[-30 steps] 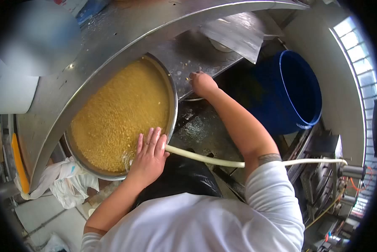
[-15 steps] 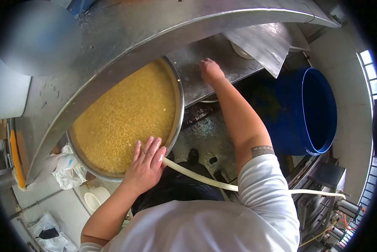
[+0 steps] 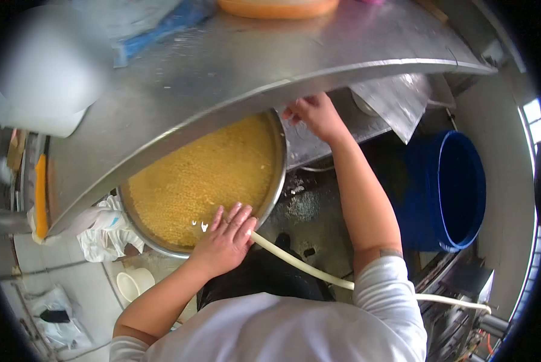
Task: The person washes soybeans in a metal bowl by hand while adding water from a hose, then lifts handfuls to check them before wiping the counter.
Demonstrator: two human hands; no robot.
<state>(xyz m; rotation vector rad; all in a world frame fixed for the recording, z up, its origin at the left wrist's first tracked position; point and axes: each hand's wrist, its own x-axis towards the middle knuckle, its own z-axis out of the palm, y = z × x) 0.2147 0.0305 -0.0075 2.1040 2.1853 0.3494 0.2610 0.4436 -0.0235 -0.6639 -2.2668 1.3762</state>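
A large round metal basin (image 3: 281, 175) holds small yellow kernels or beans (image 3: 198, 187) under water. My left hand (image 3: 225, 241) lies over the near rim, fingers stretched toward the water, holding a pale hose (image 3: 300, 264) beneath it at the rim. The hose's end is hidden under this hand, and its length runs right, behind my right arm. My right hand (image 3: 316, 117) is beside the basin's far right rim, below the steel shelf's edge. Its fingers are loosely bent and apart, with nothing seen in them.
A steel shelf (image 3: 234, 57) overhangs the basin's far part. At right stands a blue barrel (image 3: 418, 193); a bent metal sheet (image 3: 397, 102) lies on the lower steel table (image 3: 310, 145). A white tub (image 3: 135, 283) and plastic bags (image 3: 107, 232) are at lower left.
My right hand has moved left over the table to the basin's far rim. The view has shifted, showing more of the shelf top. My left hand remains on the near rim with the hose.
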